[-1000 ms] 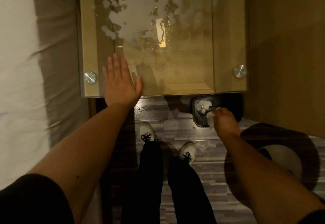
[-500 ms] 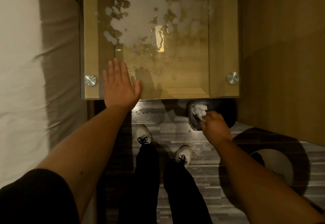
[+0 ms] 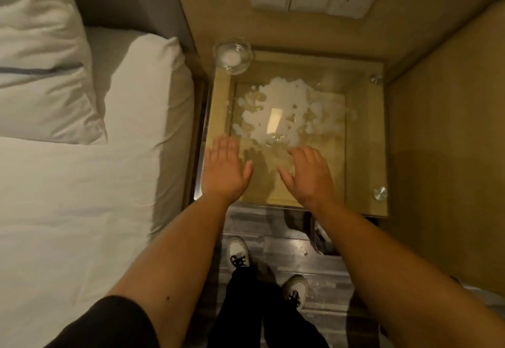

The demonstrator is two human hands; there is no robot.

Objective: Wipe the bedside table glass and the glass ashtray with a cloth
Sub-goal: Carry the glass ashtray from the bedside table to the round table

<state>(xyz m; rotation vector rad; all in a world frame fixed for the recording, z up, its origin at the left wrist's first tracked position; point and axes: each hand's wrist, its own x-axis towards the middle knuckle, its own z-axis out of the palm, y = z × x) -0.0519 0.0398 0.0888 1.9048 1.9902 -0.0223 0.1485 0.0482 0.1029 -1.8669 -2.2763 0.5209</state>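
Head view: ashtray point(image 3: 232, 55) at table's point(image 3: 366, 140) far-left corner, bed point(image 3: 82, 183) alongside.

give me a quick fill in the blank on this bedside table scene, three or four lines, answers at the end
1. The glass ashtray sits at the far ____ corner of the table glass.
2. The white foam covers the ____ half of the glass.
3. The left hand and right hand both hold ____.
4. To the left of the table is a ____.

Missing words: left; far; nothing; bed
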